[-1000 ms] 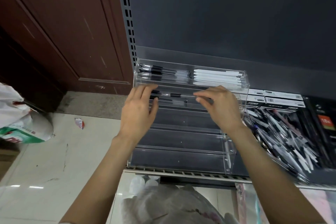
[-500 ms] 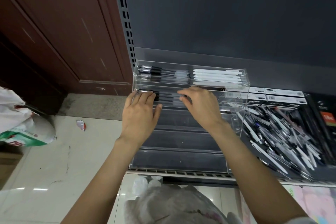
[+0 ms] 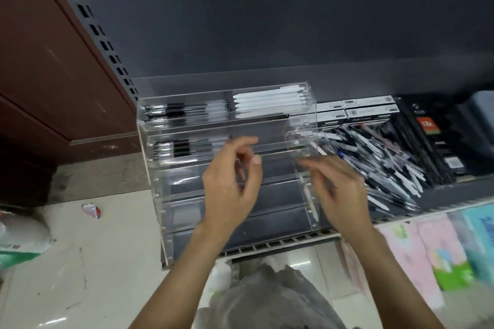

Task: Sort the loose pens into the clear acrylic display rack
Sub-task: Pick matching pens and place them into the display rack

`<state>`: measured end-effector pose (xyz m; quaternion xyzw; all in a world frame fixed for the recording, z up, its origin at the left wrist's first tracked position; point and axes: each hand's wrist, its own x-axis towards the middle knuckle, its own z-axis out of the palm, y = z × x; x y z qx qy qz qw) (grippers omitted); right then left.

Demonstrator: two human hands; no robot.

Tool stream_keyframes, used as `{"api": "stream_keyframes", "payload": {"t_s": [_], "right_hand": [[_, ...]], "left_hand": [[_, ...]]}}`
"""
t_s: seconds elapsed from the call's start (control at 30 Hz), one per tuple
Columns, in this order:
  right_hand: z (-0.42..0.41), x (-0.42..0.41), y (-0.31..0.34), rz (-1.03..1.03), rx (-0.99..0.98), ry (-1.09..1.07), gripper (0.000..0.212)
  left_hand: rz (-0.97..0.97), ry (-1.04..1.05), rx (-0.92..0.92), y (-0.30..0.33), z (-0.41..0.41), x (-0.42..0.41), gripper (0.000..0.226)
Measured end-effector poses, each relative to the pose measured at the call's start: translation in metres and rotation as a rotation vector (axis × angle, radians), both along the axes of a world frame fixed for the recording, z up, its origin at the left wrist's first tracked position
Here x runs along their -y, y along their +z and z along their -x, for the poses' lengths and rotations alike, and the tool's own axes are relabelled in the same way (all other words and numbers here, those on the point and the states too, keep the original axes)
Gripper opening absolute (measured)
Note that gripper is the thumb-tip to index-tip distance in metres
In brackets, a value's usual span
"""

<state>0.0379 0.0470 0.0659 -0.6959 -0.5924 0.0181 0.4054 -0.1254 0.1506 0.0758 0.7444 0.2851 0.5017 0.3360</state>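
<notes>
The clear acrylic display rack stands on the shelf, stepped in tiers. Its top tier holds black-grip pens on the left and white pens on the right. Its second tier holds a few black-grip pens at the left end. A heap of loose pens lies to the right of the rack. My left hand hovers in front of the rack's middle, fingers loosely curled and holding nothing. My right hand hangs by the rack's right end near the heap, fingers relaxed and blurred, with nothing in them.
Boxed pens and dark packets stand behind the heap. Pastel notebooks lie on the shelf below right. A plastic bag sits under my arms. A white sack and a scrap lie on the floor at left.
Both hands have left the second tier and drawn back to the right, away from the pens laid there. The camera has swung right and tilted.
</notes>
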Motion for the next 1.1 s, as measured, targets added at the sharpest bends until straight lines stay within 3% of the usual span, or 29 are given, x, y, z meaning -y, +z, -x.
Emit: {"api": "stream_keyframes", "payload": {"t_s": [0.07, 0.2, 0.3, 0.47, 0.63, 0.77, 1.1], "right_hand": [[-0.020, 0.036, -0.012, 0.086, -0.003, -0.102, 0.029], [-0.064, 0.099, -0.040, 0.256, 0.015, -0.301, 0.031], [-0.102, 0.132, -0.056, 0.366, 0.008, -0.388, 0.036], [-0.169, 0.160, -0.074, 0.466, 0.037, -0.454, 0.030], [-0.216, 0.164, -0.088, 0.622, 0.156, -0.285, 0.041], [-0.228, 0.156, -0.094, 0.725, 0.210, -0.176, 0.039], [-0.234, 0.127, -0.100, 0.867, 0.398, -0.095, 0.025]], "left_hand": [[0.072, -0.165, -0.042, 0.001, -0.024, 0.020, 0.018], [0.231, -0.487, -0.369, -0.015, -0.082, 0.064, 0.019], [0.388, -0.584, -0.499, -0.044, -0.126, 0.095, 0.022], [0.105, -0.495, -0.845, -0.088, -0.190, 0.115, 0.044], [-0.136, -0.448, -1.124, -0.118, -0.228, 0.136, 0.065], [-0.193, -0.385, -1.141, -0.126, -0.243, 0.143, 0.063], [-0.266, -0.376, -1.037, -0.135, -0.247, 0.131, 0.026]]}}
